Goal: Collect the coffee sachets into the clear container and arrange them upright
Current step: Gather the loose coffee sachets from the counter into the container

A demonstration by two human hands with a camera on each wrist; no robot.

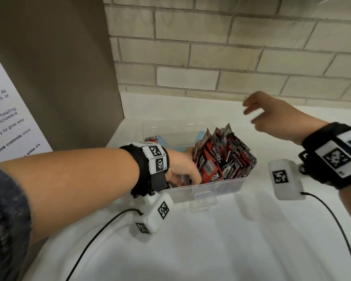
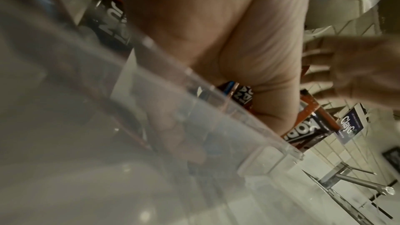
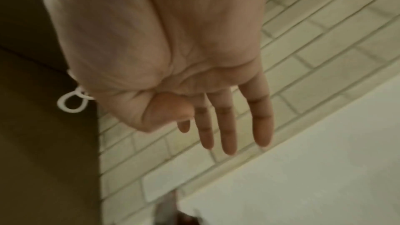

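The clear container point(image 1: 203, 187) stands on the white counter. Its right part is packed with red and black coffee sachets point(image 1: 227, 157) standing on end, some tilted. My left hand point(image 1: 182, 169) reaches down into the container's left part, against the stack. In the left wrist view its fingers point(image 2: 173, 134) show curled behind the clear wall point(image 2: 216, 117), with a sachet point(image 2: 238, 95) in the crook of the thumb. My right hand point(image 1: 272, 116) hovers above the counter behind and right of the container. Its fingers point(image 3: 225, 126) are straight and hold nothing.
The clear lid point(image 1: 170, 130) with blue clips lies behind the container, and one more sachet point(image 1: 151, 138) shows by it. A brown panel point(image 1: 69, 78) closes the left side and a brick wall point(image 1: 231, 57) the back. A tap point(image 2: 357, 182) stands to the right.
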